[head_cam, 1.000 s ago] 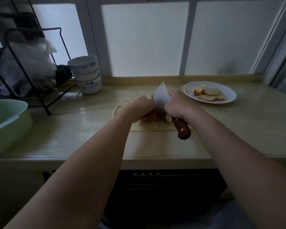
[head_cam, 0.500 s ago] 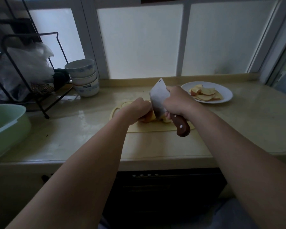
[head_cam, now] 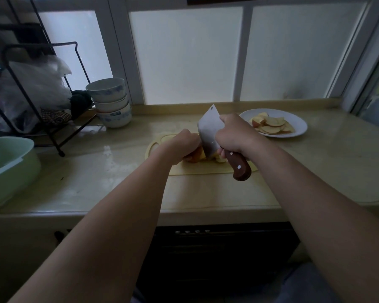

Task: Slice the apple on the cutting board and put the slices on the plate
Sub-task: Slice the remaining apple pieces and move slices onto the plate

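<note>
A piece of apple (head_cam: 197, 155) lies on the pale yellow cutting board (head_cam: 206, 170) at the middle of the counter. My left hand (head_cam: 181, 147) holds it down, fingers curled over it. My right hand (head_cam: 234, 136) grips a cleaver (head_cam: 209, 132) by its brown wooden handle, the blade standing down into the apple just right of my left hand. Pale cut pieces (head_cam: 219, 159) lie under the blade's right side. A white plate (head_cam: 299, 125) at the back right carries several apple slices (head_cam: 272, 125).
Stacked white-and-blue bowls (head_cam: 111, 101) stand at the back left beside a black wire rack (head_cam: 42, 88) with plastic bags. A green basin (head_cam: 7, 167) sits at the far left counter edge. Frosted windows close off the back. A dark drawer front lies below the counter.
The cleaver's blade has risen and tipped more upright over the apple, then come down into it. My left hand stays on the apple. The view has shifted slightly.
</note>
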Available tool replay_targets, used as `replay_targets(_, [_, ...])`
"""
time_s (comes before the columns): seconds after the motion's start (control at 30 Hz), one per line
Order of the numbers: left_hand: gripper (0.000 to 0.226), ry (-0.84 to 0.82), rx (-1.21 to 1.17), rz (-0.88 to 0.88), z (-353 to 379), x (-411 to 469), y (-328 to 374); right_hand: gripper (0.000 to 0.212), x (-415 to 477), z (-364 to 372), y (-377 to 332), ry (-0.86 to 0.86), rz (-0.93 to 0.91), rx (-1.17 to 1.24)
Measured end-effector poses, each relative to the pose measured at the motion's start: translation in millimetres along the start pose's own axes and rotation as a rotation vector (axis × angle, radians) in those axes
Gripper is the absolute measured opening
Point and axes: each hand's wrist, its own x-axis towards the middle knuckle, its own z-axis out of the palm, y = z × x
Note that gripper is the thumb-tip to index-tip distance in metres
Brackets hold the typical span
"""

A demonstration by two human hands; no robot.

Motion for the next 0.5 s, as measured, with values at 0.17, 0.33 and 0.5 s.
replay_targets(0.17, [0.016, -0.003, -0.003, 0.003, 0, 0, 0, 0.054, -5, 2, -5, 0.007, 0.011, -0.076])
replay_targets(0.33, [0.019, 0.015, 0.006, 0.014, 2, 0, -1, 0.042, -17, 4, -10, -0.017, 0.018, -0.109])
replay_targets(0.5, [0.013, 0.035, -0.002, 0.032, 3, 0, -2, 0.038, -26, 4, -16, -0.034, 0.02, -0.166])
